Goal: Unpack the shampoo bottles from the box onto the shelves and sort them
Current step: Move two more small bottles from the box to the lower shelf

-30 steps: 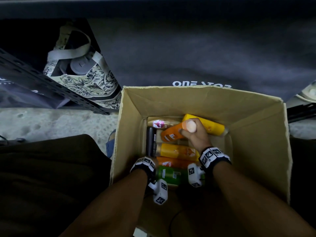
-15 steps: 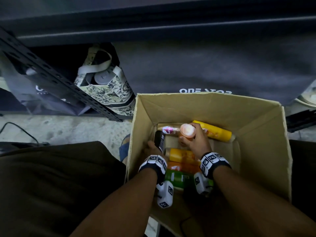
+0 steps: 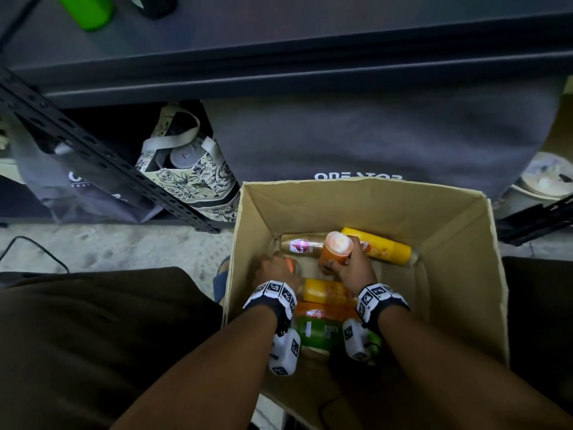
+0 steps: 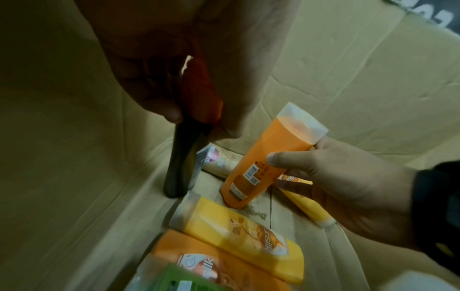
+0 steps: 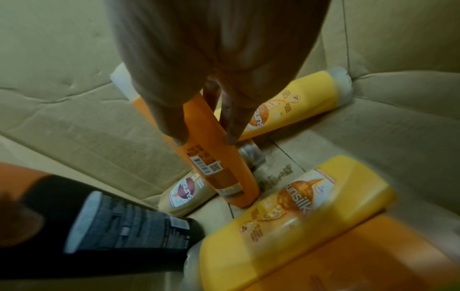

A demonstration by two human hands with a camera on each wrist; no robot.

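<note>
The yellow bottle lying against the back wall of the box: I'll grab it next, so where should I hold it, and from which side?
Grip the yellow bottle round the middle of its body, coming straight down from above. It lies flat along the back wall of the box, so its upper side is exposed, while the wall blocks any approach from behind. The right hand is nearest but already holds the orange bottle.

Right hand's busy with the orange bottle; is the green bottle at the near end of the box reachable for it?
Probably not as things stand: the right hand grips the upright orange shampoo bottle, and the green shampoo bottle lies under both wrists in the cardboard box. It would need to free itself first.
</note>
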